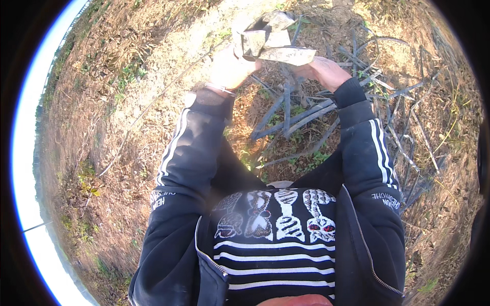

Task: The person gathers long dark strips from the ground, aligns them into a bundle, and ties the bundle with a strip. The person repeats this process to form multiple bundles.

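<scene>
At the top middle of the head view, my left hand, with a thin band at its wrist, grips the near left side of a bundle of folded, flat, greyish strips. The strips look stiff and dirt-marked; their material I cannot tell. My right hand is at the bundle's lower right, under a pale strip end, its fingers partly hidden. Below and to the right of the bundle, many long grey strips lie crossed on the ground between and beyond my forearms.
Dry grass and leaf litter cover the ground, with small green weeds among the strips. A long thin stem lies slantwise at the left. Dark shapes stand at the far right rim.
</scene>
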